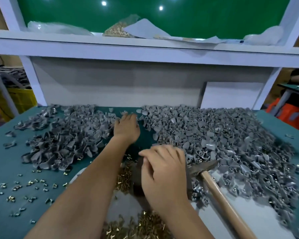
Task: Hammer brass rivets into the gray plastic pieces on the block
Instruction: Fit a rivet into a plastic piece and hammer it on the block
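My left hand (127,126) reaches far forward into the gap between two big heaps of gray plastic pieces (214,138), its fingertips touching pieces at the far end. My right hand (164,171) hovers over the dark block (136,178), fingers loosely bent and blurred, with nothing seen in them. Brass rivets (123,178) lie in a pile left of the block, and more brass rivets (141,225) lie near the front edge. The hammer (204,167) rests on the table right of my right hand, its wooden handle pointing toward the front right.
A second gray heap (62,138) covers the left half of the green table mat (5,169), with small metal parts (29,183) scattered at front left. A white shelf (145,47) overhangs the back, holding bags and paper. A yellow crate (22,99) stands off to the left.
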A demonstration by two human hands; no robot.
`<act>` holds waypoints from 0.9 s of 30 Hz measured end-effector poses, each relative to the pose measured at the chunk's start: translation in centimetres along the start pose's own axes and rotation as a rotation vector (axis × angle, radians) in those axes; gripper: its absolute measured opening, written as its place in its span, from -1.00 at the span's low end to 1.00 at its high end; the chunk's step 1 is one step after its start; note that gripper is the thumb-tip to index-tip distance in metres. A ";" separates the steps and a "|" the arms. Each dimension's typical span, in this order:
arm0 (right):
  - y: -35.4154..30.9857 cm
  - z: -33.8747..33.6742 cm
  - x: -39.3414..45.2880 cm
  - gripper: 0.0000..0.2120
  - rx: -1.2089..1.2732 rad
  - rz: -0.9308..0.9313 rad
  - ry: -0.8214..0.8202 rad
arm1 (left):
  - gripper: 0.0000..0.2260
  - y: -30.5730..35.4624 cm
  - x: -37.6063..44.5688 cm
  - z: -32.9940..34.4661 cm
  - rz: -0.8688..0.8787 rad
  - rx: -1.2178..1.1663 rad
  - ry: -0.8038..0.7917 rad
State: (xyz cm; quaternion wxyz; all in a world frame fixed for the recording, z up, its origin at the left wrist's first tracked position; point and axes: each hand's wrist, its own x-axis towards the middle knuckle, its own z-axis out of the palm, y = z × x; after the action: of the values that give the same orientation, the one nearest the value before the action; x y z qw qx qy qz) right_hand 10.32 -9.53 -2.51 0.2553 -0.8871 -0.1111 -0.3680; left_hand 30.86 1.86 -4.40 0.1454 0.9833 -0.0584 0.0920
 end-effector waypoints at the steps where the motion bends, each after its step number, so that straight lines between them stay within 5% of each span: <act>1: 0.4 0.3 -0.1 -0.75 -0.033 -0.005 -0.029 | -0.53 -0.1 1.0 0.5 0.020 0.019 -0.011; 6: 1.4 1.4 -0.5 -0.78 -0.152 -0.030 -0.139 | -0.53 -0.7 4.4 1.6 0.057 0.214 -0.211; 9: 1.4 1.4 -0.3 -0.79 -0.184 -0.036 -0.186 | -0.58 -2.0 4.2 1.2 0.080 0.166 -0.187; 17: 1.0 1.1 -0.5 -0.81 -0.205 0.012 -0.214 | -0.76 -6.4 0.2 -1.0 0.023 -0.278 -0.053; 23: 0.9 1.1 -0.8 -0.78 -0.184 0.009 -0.212 | -0.45 -7.2 -1.2 -2.6 -0.047 -0.528 -0.170; 27: 1.0 1.2 -0.7 -0.79 -0.183 -0.007 -0.209 | -0.53 -5.9 -1.5 -2.6 0.010 -0.299 -0.148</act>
State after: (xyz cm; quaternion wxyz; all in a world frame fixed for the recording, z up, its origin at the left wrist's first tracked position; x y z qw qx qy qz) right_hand 10.92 -9.67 -4.12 0.1591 -0.9398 -0.1062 -0.2832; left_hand 29.85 8.36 -3.90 0.2848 0.9546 -0.0871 0.0101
